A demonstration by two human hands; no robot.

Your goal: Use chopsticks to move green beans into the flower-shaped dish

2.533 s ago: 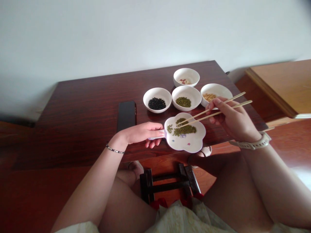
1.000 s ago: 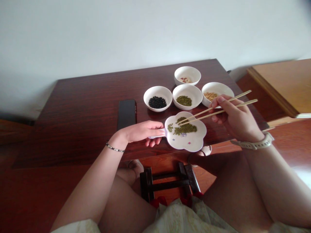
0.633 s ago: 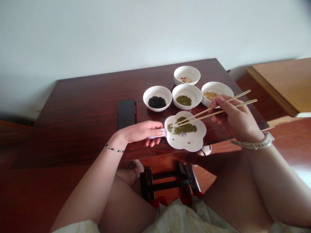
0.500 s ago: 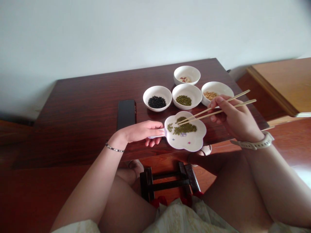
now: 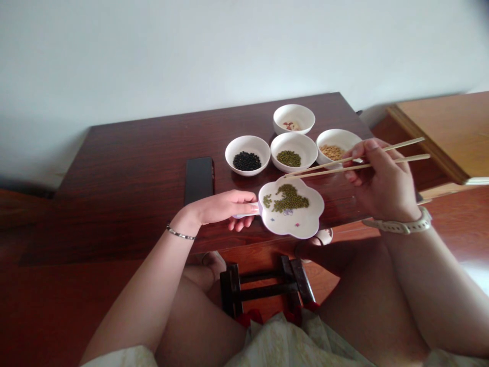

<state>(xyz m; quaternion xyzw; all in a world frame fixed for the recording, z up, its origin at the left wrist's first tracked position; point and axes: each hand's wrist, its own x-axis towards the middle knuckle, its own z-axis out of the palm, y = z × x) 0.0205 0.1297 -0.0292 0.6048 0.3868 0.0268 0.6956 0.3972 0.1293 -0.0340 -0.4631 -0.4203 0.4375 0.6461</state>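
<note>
A white flower-shaped dish (image 5: 301, 224) with green beans (image 5: 290, 198) sits at the near edge of the dark wooden table (image 5: 145, 168). My left hand (image 5: 225, 208) is closed on the dish's small handle at its left side. My right hand (image 5: 382, 178) grips a pair of wooden chopsticks (image 5: 344, 164). Their tips hover near the dish's far rim, just below the white bowl of green beans (image 5: 293, 151). I cannot tell whether a bean is between the tips.
Three more white bowls stand behind the dish: black beans (image 5: 247, 155), yellow beans (image 5: 336, 145), and reddish pieces (image 5: 293, 118). A black phone (image 5: 198, 179) lies to the left. A lighter wooden table (image 5: 446, 132) is at the right. A small dark stool (image 5: 263, 290) sits between my knees.
My right hand has lifted and drawn back to the right, raising the chopstick tips off the bean pile to the dish's far rim. My left hand and the dish have stayed put.
</note>
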